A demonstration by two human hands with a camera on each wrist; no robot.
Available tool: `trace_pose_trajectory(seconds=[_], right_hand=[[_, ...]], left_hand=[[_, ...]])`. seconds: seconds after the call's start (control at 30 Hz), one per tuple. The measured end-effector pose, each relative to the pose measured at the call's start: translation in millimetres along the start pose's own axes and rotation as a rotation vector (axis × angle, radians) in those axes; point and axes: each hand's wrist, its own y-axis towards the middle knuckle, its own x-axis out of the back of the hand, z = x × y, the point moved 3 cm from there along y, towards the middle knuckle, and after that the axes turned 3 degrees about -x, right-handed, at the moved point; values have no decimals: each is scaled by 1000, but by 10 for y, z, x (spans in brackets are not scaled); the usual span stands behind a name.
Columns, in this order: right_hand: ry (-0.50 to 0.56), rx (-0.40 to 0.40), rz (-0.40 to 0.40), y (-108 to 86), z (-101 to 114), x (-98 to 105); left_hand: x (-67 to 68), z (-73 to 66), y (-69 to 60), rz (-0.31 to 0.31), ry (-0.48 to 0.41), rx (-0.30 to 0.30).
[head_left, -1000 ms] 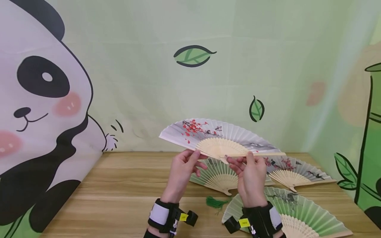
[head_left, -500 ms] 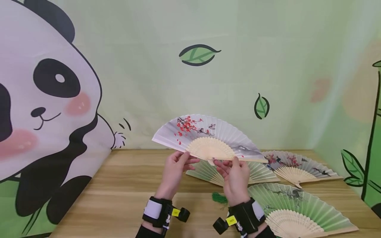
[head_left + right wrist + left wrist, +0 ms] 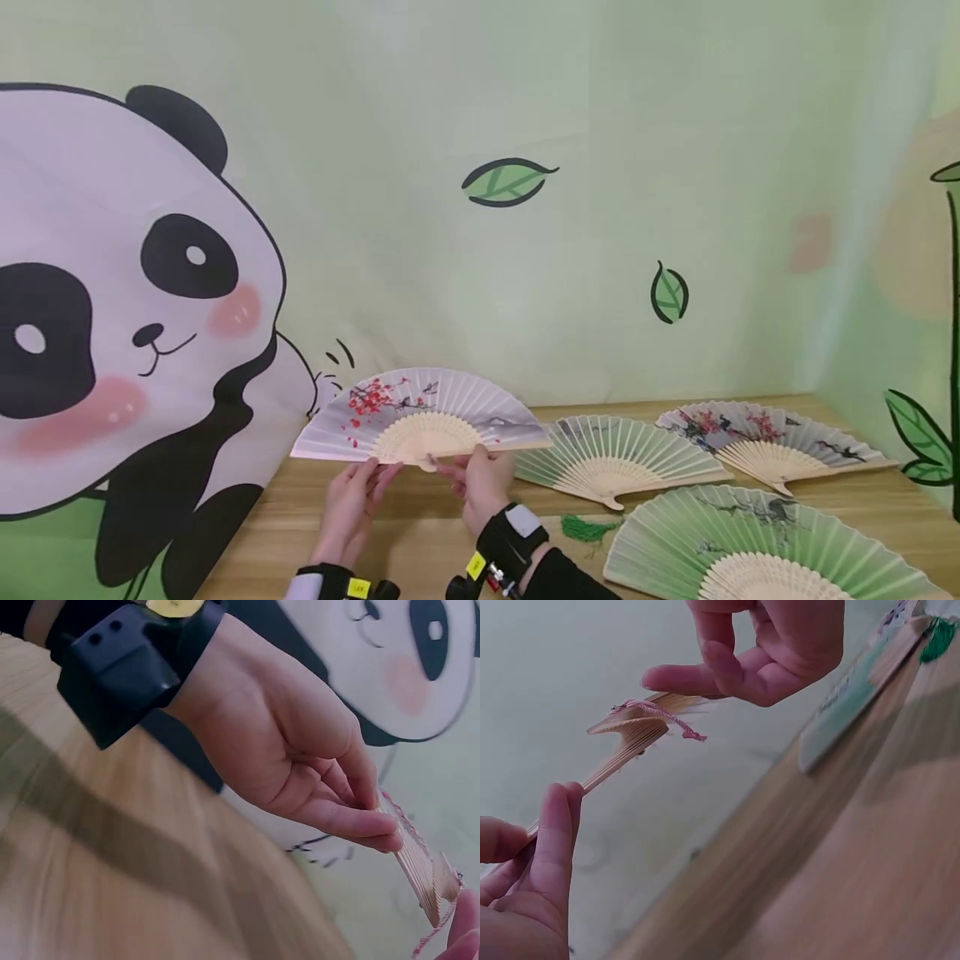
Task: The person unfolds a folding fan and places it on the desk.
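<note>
An open white folding fan (image 3: pixel 480 400) with red blossoms and pale bamboo ribs is held up above the table. My left hand (image 3: pixel 352 504) pinches its left edge between thumb and fingers. At its right edge, my right hand (image 3: pixel 486 490) pinches the guard near the pivot. A pink cord (image 3: pixel 656 712) hangs at the pivot in the left wrist view. The right wrist view has my left hand (image 3: pixel 277 742) large, with only fingertips of my right hand (image 3: pixel 461 934) at the lower corner.
Spread on the wooden table (image 3: pixel 420 550) at right lie a pale green fan (image 3: pixel 577 442), a grey blossom fan (image 3: pixel 765 425) and a brighter green fan (image 3: pixel 795 533). A green tassel (image 3: pixel 587 528) lies beside them. Behind stands a panda-print backdrop (image 3: pixel 585 250).
Both hands have carried the white fan leftward, away from the green fans, and it now sits more level. The head view has shifted, bringing more of the panda in.
</note>
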Motion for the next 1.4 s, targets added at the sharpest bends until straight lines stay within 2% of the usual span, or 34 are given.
trace_pose_trajectory(seconds=[0.1, 0.2, 0.33, 0.4, 0.57, 0.83, 0.9, 1.03, 1.17, 1.27, 1.4], right_hand=[[-3, -7, -18, -28, -220, -94], [-2, -47, 3, -55, -388, -190], [-1, -125, 28, -101, -602, -335], [10, -148, 33, -129, -707, -415], [21, -163, 42, -160, -865, -492], [9, -229, 9, -129, -1029, -491], [20, -252, 12, -129, -1036, -468], [48, -276, 23, -120, -978, -426], [67, -284, 19, -107, -961, -363], [86, -302, 37, -140, -990, -374], [92, -309, 82, -251, -990, -441]], left_hand=[[278, 96, 1, -1, -7, 37], [495, 136, 5, -36, -41, 69], [762, 82, -2, -99, -32, 98], [897, 31, -14, -112, -15, 112], [1076, 4, -28, -150, 21, 139], [1151, 29, 24, -205, 71, 210], [1151, 55, 29, -223, 77, 210], [1113, 77, 46, -215, 66, 200], [1102, 133, 9, -206, 75, 195], [1159, 98, -23, -238, 111, 191], [1233, -26, -50, -265, 157, 219]])
